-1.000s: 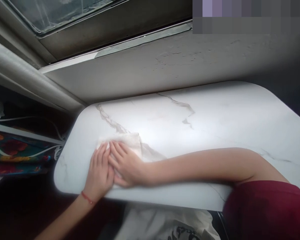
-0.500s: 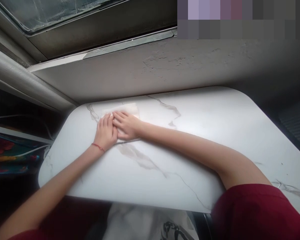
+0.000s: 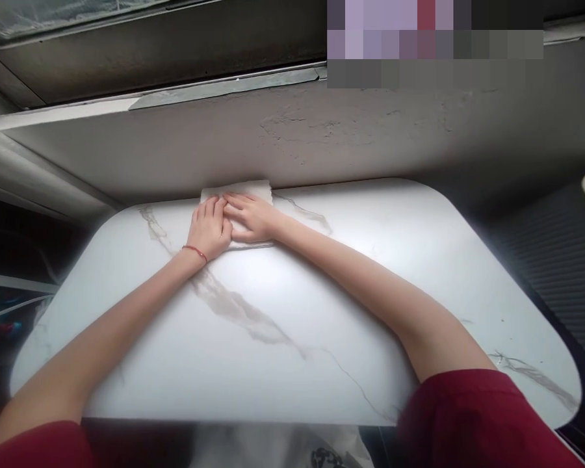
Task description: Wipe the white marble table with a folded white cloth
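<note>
- Grey wall [image 3: 214, 143] with rough, flaking paint behind, window [image 3: 78, 12] up left, marble-look white tabletop [image 3: 141, 364] set along wall
- White cloth [image 3: 258, 189], maybe paper towel, lies flat near middle of back edge; far side at or slightly past that edge, can't tell from here if it touches wall
- Left hand [image 3: 208, 229], red bracelet [image 3: 195, 251] on wrist: spread flat, fingers straight, pressing cloth's left part, not clasping it
- Right hand [image 3: 254, 218]: flat too, fingers stretched, pressing cloth beside left hand, nothing gripped
- Both arms reach well forward out of dark red sleeves [image 3: 468, 409]
- Step in hand, my read: wiping tabletop, cloth at far limit
- Next move, I'd judge, calls for even palm pressure so cloth doesn't bunch
- No brand or label readable; whitish fabric [image 3: 258, 448] below near edge has dark print [image 3: 327, 457], cut off, illegible
</note>
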{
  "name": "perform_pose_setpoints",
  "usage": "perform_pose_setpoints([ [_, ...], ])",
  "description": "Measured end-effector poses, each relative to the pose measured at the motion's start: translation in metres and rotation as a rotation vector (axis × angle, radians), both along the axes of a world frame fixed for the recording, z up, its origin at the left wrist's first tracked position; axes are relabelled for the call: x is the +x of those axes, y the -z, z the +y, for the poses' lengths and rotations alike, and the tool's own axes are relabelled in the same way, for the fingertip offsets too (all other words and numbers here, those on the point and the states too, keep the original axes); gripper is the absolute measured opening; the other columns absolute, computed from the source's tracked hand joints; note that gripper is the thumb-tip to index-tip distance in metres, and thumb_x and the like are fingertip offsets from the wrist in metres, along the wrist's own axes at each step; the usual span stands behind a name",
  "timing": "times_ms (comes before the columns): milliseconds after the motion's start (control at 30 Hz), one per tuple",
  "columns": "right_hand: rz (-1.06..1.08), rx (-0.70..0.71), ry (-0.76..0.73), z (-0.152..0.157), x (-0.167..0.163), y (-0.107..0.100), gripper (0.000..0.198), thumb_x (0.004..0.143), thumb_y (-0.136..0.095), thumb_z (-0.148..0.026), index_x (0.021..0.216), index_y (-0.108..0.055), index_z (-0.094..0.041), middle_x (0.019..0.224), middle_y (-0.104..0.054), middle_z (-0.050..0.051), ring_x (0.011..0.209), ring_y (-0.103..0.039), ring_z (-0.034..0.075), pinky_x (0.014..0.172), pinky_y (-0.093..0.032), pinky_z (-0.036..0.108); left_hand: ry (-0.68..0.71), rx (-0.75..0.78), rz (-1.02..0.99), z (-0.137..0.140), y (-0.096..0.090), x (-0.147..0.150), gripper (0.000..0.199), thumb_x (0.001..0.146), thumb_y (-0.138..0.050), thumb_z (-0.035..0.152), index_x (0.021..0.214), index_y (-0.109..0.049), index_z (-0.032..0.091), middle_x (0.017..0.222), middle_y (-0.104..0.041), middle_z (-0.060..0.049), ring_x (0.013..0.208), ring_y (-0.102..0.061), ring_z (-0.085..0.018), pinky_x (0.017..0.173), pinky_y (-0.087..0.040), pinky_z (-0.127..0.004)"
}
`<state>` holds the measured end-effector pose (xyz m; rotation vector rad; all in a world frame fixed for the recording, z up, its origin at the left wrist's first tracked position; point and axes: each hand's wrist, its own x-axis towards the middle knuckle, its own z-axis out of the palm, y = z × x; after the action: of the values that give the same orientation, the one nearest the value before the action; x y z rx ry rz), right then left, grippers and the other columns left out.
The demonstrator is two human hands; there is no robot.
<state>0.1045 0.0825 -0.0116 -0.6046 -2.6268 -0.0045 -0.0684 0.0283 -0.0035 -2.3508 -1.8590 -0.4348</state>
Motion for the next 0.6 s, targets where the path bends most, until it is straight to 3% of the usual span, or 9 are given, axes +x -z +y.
perform_pose_setpoints([
  [233, -0.053, -0.031, 0.019, 0.013, 0.013, -0.005, 0.049, 0.100, -0.034, -0.027, 0.143, -0.050, -0.009, 0.154, -0.048, 0.017, 0.147, -0.040, 0.027, 0.120, -0.037, 0.048, -0.072, 0.052, -0.094, 0.028, 0.002, 0.020, 0.050, 0.089, -0.041, 0.030, 0.135, -0.052, 0.011, 0.145, -0.049, -0.020, 0.140, -0.039, -0.040, 0.117, -0.027, -0.056],
  [600, 0.086, -0.046, -0.015, 0.020, 0.014, 0.013, 0.053, 0.100, -0.033, -0.035, 0.145, -0.049, -0.013, 0.155, -0.048, 0.019, 0.144, -0.046, 0.031, 0.117, -0.041, 0.053, -0.105, 0.032, -0.019, 0.019, -0.005, 0.028, 0.051, 0.091, -0.040, 0.024, 0.135, -0.052, 0.003, 0.143, -0.052, -0.025, 0.137, -0.044, -0.038, 0.115, -0.028, -0.050],
])
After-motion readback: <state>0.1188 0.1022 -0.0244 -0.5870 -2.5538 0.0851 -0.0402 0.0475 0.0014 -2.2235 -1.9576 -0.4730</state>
